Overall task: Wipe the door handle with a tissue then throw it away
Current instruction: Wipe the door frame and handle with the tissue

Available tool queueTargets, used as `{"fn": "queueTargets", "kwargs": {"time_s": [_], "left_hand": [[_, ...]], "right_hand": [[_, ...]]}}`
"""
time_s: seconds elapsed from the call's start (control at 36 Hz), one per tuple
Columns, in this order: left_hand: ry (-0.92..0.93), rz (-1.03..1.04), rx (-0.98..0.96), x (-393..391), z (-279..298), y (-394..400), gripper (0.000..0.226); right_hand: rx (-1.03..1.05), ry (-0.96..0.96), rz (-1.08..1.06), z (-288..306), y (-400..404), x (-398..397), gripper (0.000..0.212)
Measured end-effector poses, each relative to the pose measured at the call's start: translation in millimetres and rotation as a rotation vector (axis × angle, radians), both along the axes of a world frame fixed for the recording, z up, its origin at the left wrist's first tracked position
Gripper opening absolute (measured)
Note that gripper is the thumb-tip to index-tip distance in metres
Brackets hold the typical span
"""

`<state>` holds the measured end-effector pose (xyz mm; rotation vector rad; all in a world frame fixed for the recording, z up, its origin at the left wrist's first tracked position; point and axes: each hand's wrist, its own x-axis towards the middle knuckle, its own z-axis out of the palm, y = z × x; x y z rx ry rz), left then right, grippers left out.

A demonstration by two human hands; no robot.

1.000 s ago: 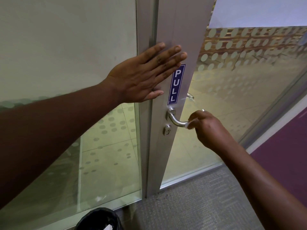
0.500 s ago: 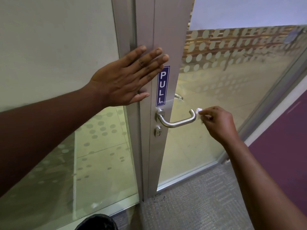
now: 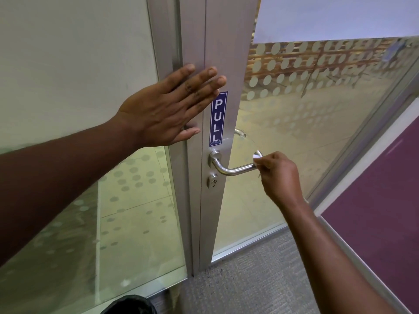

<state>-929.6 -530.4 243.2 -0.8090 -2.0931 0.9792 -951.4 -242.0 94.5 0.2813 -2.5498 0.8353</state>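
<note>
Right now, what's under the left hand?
The left hand lies flat across the seam of the aluminium door frame, just above the PULL sticker. The frame beneath the palm is hidden.

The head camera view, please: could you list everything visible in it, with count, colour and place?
Door handle: one, silver, on the door frame below the sign.
Tissue: one, white, pinched against the handle's far end.
Sign: one, blue, reading PULL, above the handle.
Keyhole: one, silver, under the handle.
Glass door: one, dotted frosting, right of the frame.
Bin: one, black, bottom edge.
Carpet: grey, floor.
Left hand: flat on the frame.
Right hand: holding the tissue.
</note>
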Motion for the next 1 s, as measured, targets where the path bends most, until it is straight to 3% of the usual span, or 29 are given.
{"fn": "queueTargets", "kwargs": {"time_s": [0.17, 0.42, 0.56, 0.67, 0.75, 0.83, 0.89, 1.0], "left_hand": [[0.006, 0.001, -0.002, 0.2, -0.2, -0.9, 0.08], [0.012, -0.001, -0.007, 0.2, -0.2, -0.5, 0.08], [0.05, -0.008, -0.04, -0.1, -0.2, -1.0, 0.08], [0.044, 0.006, -0.038, 0.5, 0.6, -0.4, 0.08], [0.043, -0.001, -0.032, -0.8, -0.6, -0.6, 0.08], [0.045, 0.0, -0.034, -1.1, -1.3, -1.4, 0.08], [0.035, 0.001, -0.024, -0.8, -0.8, -1.5, 0.08], [0.017, -0.013, -0.007, -1.6, -0.7, -1.6, 0.079]], "right_hand": [[-0.013, -0.012, 0.112, 4.2, -11.8, 15.4, 0.013], [0.082, -0.156, 0.006, 19.2, 9.5, -23.5, 0.019], [0.021, -0.117, -0.035, 5.6, -3.1, -3.5, 0.019], [-0.051, -0.011, 0.071, -9.9, -25.8, 20.5, 0.018], [-0.298, 0.002, 0.059, -19.0, -27.5, 27.3, 0.016], [-0.936, -0.155, -0.068, -32.5, -22.0, 24.1, 0.013], [-1.256, -0.252, -0.112, -39.6, -22.6, 22.7, 0.013], [-1.583, -0.404, -0.071, -38.7, -38.1, 23.7, 0.011]]}}
